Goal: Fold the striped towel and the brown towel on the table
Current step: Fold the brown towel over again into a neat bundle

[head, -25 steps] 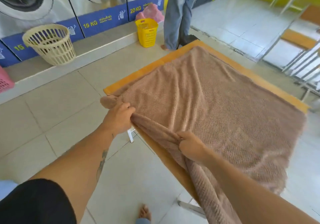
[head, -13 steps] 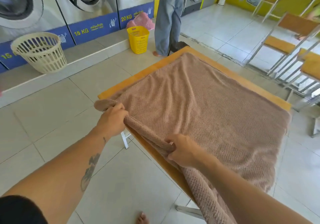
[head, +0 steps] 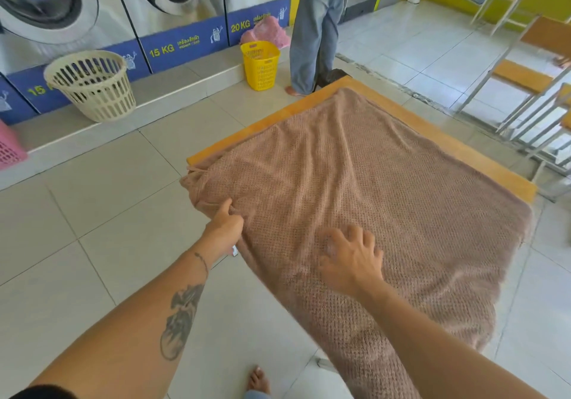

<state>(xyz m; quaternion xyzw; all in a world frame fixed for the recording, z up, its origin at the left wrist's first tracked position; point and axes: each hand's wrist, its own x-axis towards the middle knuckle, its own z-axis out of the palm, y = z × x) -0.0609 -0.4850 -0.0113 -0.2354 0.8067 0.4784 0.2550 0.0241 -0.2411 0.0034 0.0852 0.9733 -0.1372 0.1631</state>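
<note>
Head view. The brown towel (head: 370,198) lies spread flat over nearly the whole tabletop (head: 519,187). Only a strip of orange wood shows along the tabletop's two far edges, and the towel's near end hangs down over the tabletop's near edge.

The left hand (head: 224,227) is at the tabletop's near-left edge. Its grip is narrow: the thumb lies on the towel's hem and the curled fingers close against it, pinching the cloth. The right hand (head: 349,259) is over the near middle of the tabletop, palm down with the grip wide and fingers spread. Motion blur hides whether it presses the towel or hovers just above it.

Beyond the tabletop's far-left side stand washing machines (head: 173,6), a cream basket (head: 92,86) and a yellow basket (head: 261,65). A standing person (head: 315,37) is just beyond the far corner.
</note>
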